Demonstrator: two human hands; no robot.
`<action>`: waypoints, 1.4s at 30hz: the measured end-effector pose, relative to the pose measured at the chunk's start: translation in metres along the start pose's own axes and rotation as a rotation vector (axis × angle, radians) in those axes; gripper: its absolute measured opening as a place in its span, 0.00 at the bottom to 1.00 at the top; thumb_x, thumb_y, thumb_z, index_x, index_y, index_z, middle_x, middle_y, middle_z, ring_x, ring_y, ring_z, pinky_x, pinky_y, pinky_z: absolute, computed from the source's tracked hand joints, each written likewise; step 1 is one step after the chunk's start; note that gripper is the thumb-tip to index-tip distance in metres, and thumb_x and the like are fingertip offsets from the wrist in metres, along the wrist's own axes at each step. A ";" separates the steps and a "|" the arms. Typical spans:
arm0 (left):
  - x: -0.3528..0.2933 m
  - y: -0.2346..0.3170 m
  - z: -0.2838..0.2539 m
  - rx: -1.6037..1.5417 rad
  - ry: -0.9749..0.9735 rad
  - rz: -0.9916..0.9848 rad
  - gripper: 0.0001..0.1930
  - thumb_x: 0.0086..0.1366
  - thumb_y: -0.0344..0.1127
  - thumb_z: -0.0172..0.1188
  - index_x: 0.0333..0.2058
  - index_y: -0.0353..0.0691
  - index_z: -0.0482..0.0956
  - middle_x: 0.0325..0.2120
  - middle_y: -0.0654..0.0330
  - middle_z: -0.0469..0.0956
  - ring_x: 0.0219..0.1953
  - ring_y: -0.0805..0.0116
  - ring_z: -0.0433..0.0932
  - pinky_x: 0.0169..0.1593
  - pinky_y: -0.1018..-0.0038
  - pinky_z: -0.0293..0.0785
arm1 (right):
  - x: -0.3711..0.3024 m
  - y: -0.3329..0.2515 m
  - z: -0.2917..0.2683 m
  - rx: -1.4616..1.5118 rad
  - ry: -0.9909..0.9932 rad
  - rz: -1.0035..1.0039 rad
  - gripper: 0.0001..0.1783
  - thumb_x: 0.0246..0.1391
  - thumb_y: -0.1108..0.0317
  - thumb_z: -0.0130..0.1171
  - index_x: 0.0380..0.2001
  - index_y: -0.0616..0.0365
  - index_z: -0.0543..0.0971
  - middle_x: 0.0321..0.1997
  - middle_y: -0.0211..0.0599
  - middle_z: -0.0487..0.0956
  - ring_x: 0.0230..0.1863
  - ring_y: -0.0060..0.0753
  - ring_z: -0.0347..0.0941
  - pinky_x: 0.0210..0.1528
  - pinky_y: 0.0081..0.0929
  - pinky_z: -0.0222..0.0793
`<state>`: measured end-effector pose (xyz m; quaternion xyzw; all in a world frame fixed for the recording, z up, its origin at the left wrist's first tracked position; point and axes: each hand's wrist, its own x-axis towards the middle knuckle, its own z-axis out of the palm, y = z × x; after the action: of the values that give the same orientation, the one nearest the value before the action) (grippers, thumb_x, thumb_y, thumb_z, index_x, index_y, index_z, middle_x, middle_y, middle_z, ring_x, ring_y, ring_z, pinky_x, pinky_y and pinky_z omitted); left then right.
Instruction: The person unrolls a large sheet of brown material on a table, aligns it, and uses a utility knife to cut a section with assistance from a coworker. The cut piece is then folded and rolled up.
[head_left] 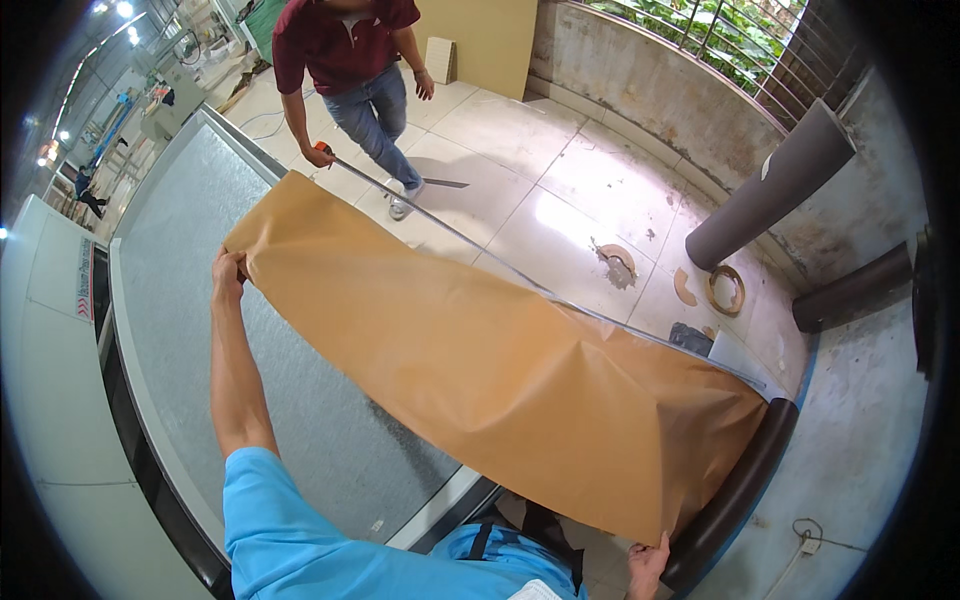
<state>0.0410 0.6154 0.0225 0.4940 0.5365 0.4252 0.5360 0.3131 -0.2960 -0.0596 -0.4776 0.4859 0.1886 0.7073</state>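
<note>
I've got the left hand (230, 272) pinching the sheet's (440, 330) free end over the bed (170, 250), right hand (650, 566) clamped on its near corner beside the roll (735, 500), and it's partly unrolled, I'd judge, but rumpled and not yet flat.

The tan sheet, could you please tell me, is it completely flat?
No, the tan sheet shows raised creases, and the left hand grips its edge.

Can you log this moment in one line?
left hand: grips tan sheet | right hand: touches sheet's near corner beside dark roll | co-worker: holds tape measure
</note>
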 end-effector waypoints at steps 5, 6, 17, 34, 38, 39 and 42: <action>0.005 -0.003 -0.001 -0.031 -0.040 0.045 0.19 0.57 0.21 0.49 0.49 0.40 0.72 0.39 0.60 0.77 0.37 0.68 0.78 0.38 0.73 0.76 | -0.006 0.003 0.005 0.005 -0.074 -0.029 0.14 0.61 0.51 0.49 0.39 0.48 0.73 0.30 0.21 0.75 0.23 0.19 0.65 0.24 0.15 0.58; 0.005 -0.003 -0.002 -0.001 -0.032 0.031 0.20 0.57 0.21 0.49 0.49 0.40 0.71 0.39 0.59 0.77 0.37 0.67 0.78 0.39 0.73 0.76 | -0.007 0.004 0.005 0.008 -0.078 -0.051 0.14 0.60 0.51 0.49 0.39 0.47 0.73 0.30 0.21 0.75 0.23 0.19 0.65 0.24 0.15 0.58; 0.013 -0.009 -0.011 -0.007 -0.077 0.026 0.22 0.58 0.20 0.48 0.53 0.38 0.66 0.44 0.55 0.75 0.43 0.62 0.78 0.44 0.69 0.77 | -0.009 0.000 0.004 -0.017 -0.068 -0.035 0.13 0.61 0.54 0.50 0.41 0.48 0.73 0.34 0.20 0.77 0.28 0.17 0.70 0.26 0.15 0.60; 0.027 -0.014 -0.021 -0.014 -0.089 0.014 0.20 0.59 0.20 0.47 0.52 0.38 0.66 0.41 0.56 0.77 0.39 0.64 0.79 0.41 0.70 0.77 | -0.005 0.002 0.000 -0.046 -0.097 -0.038 0.13 0.61 0.54 0.50 0.42 0.48 0.73 0.34 0.18 0.77 0.29 0.16 0.70 0.26 0.15 0.61; 0.027 -0.014 -0.021 -0.016 -0.101 0.002 0.21 0.59 0.20 0.48 0.52 0.38 0.67 0.42 0.56 0.76 0.39 0.65 0.79 0.41 0.70 0.77 | -0.003 0.003 -0.001 -0.025 -0.084 -0.020 0.12 0.62 0.55 0.50 0.42 0.48 0.74 0.34 0.18 0.77 0.28 0.16 0.69 0.26 0.15 0.61; 0.026 -0.014 -0.021 -0.016 -0.102 0.003 0.21 0.59 0.20 0.47 0.52 0.38 0.67 0.42 0.56 0.76 0.39 0.65 0.79 0.41 0.70 0.77 | -0.002 0.003 -0.001 -0.012 -0.082 -0.019 0.12 0.62 0.55 0.49 0.42 0.48 0.74 0.34 0.18 0.77 0.28 0.16 0.69 0.25 0.15 0.61; 0.024 -0.013 -0.019 -0.007 -0.108 0.006 0.21 0.59 0.20 0.47 0.52 0.38 0.67 0.43 0.56 0.76 0.40 0.64 0.78 0.42 0.70 0.77 | -0.001 0.002 -0.002 -0.020 -0.119 -0.024 0.12 0.62 0.55 0.49 0.41 0.48 0.74 0.33 0.18 0.77 0.28 0.16 0.69 0.25 0.15 0.61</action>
<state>0.0228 0.6389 0.0075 0.5159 0.5036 0.4014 0.5648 0.3096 -0.2964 -0.0597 -0.4781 0.4356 0.2130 0.7323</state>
